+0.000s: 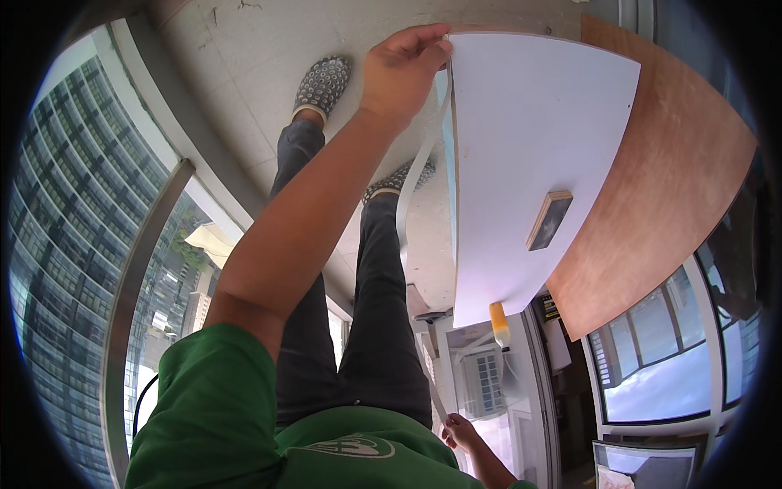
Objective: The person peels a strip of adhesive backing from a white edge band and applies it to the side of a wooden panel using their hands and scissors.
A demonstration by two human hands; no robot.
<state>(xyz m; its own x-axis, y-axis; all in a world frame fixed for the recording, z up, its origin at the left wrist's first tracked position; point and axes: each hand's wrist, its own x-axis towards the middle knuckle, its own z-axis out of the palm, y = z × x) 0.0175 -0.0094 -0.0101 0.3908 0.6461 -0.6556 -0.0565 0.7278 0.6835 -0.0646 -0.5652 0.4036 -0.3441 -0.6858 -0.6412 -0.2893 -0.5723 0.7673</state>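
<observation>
A white board (533, 134) lies to my right with its long edge toward me. At its far left corner my left hand (399, 75) is closed, thumb and fingers pinching the end of a thin white edging strip (425, 153) at the board's edge. From there the strip hangs in a loose curve, apart from most of the edge, and passes in front of my leg. My right hand (462, 433), low near my waist, is closed on the strip's nearer part. On the board sits a small dark-faced wooden block (550, 220). A yellow-and-clear bottle (499, 326) lies at its near end.
A large brown plywood sheet (668, 171) is beyond the board on the right. At the left run a metal railing (134, 301) and windows onto tall buildings. My patterned shoes (322, 85) stand on the tiled floor (244, 73). Glazed frames (660, 346) stand at the lower right.
</observation>
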